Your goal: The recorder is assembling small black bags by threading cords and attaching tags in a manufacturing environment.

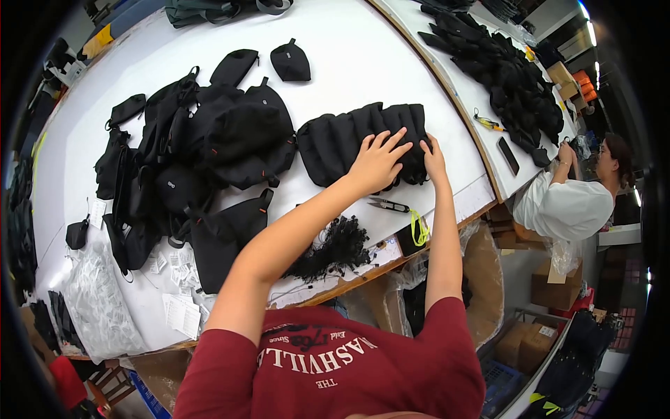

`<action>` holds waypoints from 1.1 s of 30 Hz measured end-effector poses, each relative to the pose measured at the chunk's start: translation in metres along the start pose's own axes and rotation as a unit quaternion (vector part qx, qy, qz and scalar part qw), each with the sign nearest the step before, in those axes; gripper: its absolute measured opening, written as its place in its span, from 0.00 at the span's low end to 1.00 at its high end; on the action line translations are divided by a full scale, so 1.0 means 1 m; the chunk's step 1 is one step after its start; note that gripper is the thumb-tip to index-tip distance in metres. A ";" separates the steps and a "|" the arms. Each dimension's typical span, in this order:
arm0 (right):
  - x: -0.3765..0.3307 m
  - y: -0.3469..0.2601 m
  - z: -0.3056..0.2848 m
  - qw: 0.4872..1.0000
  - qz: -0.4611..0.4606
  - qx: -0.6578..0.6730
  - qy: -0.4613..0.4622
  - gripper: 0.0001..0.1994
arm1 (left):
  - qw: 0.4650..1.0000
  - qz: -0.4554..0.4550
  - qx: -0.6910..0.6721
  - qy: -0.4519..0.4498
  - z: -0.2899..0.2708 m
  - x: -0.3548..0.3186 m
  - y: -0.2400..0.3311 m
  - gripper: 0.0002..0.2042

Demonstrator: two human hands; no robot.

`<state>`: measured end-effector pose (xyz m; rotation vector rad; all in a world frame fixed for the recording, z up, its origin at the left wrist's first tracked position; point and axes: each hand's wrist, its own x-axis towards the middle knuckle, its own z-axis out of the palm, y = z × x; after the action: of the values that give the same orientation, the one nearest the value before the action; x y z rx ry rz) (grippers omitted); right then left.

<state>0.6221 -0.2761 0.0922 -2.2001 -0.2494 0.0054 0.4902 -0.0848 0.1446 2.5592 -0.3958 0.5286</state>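
A row of black fabric pouches, packed side by side, lies on the white table in front of me. My left hand rests on top of the row towards its right end, its fingers spread flat across the cloth. At the right end, my right hand touches the side of the last pouch with its fingers stretched out. Just below the row lie thread snips with a neon yellow cord tied on. A tangled heap of small black cords sits under my left forearm.
A large pile of black bags covers the left of the white table. Paper tags and a clear plastic bag lie near its front edge. On the right table is another black heap and a phone; a co-worker sits there.
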 end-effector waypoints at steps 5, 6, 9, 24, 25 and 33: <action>0.007 -0.014 -0.004 0.996 -0.002 0.090 0.002 0.25 | 0.969 -0.049 -0.230 -0.071 -0.098 -0.088 0.015 0.15; 0.009 -0.014 -0.004 0.997 -0.006 0.079 0.008 0.26 | 0.958 -0.072 -0.261 -0.090 -0.120 -0.111 0.016 0.13; 0.003 -0.015 -0.007 0.999 0.006 0.041 0.029 0.28 | 0.911 -0.226 -0.325 -0.114 -0.169 -0.173 0.010 0.11; -0.037 -0.023 -0.011 0.967 -0.107 -0.118 0.196 0.29 | 0.819 -0.502 -0.077 0.267 -0.240 -0.415 0.027 0.11; -0.050 -0.042 -0.003 0.967 -0.145 -0.108 0.177 0.25 | 0.818 -0.504 -0.018 0.275 -0.239 -0.428 0.025 0.10; -0.280 -0.182 0.096 0.912 -0.256 0.014 -0.320 0.06 | 0.727 -0.623 0.261 0.119 -0.216 -0.531 -0.004 0.37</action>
<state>0.3068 -0.1449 0.1558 -1.9787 -1.1761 0.4416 -0.0401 0.1247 0.0850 2.4472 1.6806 0.4118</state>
